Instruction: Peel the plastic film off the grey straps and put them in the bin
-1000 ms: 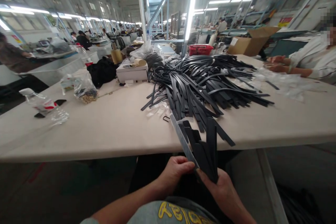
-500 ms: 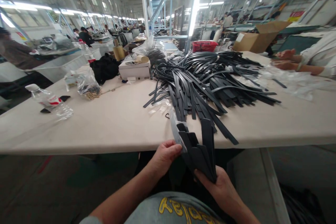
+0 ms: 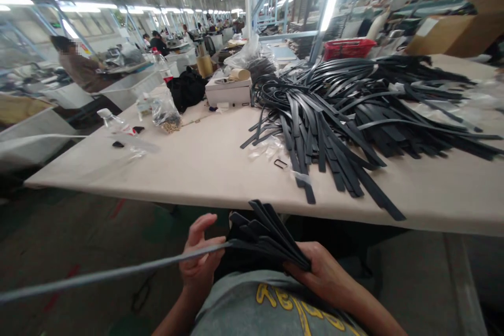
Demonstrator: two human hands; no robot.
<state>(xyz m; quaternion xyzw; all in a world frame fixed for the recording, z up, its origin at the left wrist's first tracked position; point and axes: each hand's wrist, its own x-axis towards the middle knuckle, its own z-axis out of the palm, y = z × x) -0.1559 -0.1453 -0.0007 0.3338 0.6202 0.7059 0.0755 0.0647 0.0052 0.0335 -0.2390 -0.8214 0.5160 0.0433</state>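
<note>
My right hand (image 3: 315,262) is closed around a fanned bundle of flat dark straps (image 3: 263,231) in front of my shirt. Their squared ends point up and left. To the left of the bundle is my left hand (image 3: 202,252), its upper finger lifted away. A long grey strap (image 3: 118,273) crosses its lower fingers and appears gripped there. That strap stretches in the air past the left picture edge, blurred; its right end meets the bundle. On the table (image 3: 197,168) lies a large heap of similar dark straps (image 3: 326,121).
A small dark metal loop (image 3: 280,163) lies before the heap. Farther left are a bag of brass-coloured pieces (image 3: 167,118), a plastic bottle (image 3: 114,122), a black cloth bundle (image 3: 187,89) and a white box (image 3: 228,90). A red basket (image 3: 348,48) stands behind. People work in the background.
My view has turned left. The bundle has come off the table edge toward my body and tilted left. The grey strap now stretches out leftward across my left hand.
</note>
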